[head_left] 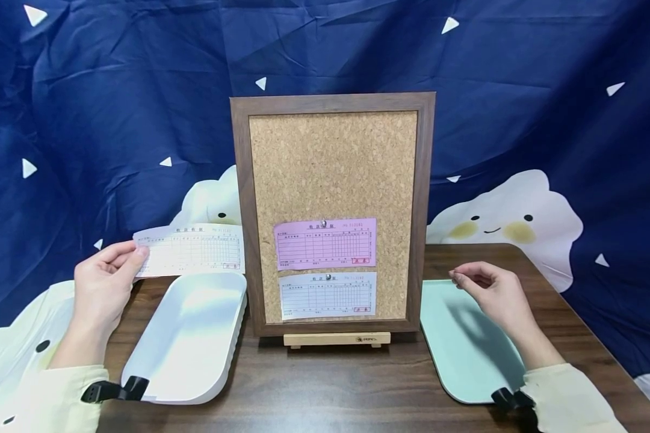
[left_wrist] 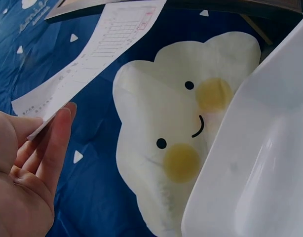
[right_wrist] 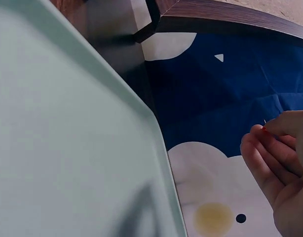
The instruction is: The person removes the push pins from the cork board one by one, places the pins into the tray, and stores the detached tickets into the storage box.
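My left hand (head_left: 105, 285) pinches the left end of a white receipt slip (head_left: 189, 249), held up above the white tray (head_left: 186, 343). In the left wrist view the slip bends away from the thumb and fingers. Above the green tray (head_left: 466, 343), my right hand (head_left: 495, 294) pinches a small red push pin (right_wrist: 264, 128) between thumb and fingertips; only its thin point and a bit of red show. Between the hands stands a framed cork board (head_left: 333, 162). A pink slip (head_left: 325, 245) is pinned low on it, with a pale slip (head_left: 327, 297) pinned just below.
A small wooden stand (head_left: 336, 340) supports the board on the brown wooden table (head_left: 325, 385). Behind hangs a dark blue cloth (head_left: 141, 72) with white triangles and cloud faces. Both trays flank the board.
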`<control>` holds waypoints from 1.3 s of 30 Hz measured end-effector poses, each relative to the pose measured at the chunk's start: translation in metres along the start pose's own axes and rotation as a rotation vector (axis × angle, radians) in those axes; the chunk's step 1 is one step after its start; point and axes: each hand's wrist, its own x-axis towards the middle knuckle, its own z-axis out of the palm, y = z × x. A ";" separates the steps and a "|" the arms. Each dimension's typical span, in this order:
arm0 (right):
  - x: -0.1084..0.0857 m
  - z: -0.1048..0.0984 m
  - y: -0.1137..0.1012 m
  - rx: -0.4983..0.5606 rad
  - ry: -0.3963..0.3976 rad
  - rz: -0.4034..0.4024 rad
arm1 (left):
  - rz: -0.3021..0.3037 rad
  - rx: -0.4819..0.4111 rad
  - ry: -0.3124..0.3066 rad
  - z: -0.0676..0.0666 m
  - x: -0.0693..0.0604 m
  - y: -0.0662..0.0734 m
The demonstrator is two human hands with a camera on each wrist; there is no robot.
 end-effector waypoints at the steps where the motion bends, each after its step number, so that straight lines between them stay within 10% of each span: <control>1: 0.000 0.000 0.001 -0.004 -0.001 0.004 | 0.001 -0.003 0.000 -0.001 -0.001 0.000; 39: -0.016 0.009 0.025 -0.075 -0.062 0.077 | -0.031 0.304 -0.225 -0.035 -0.004 -0.027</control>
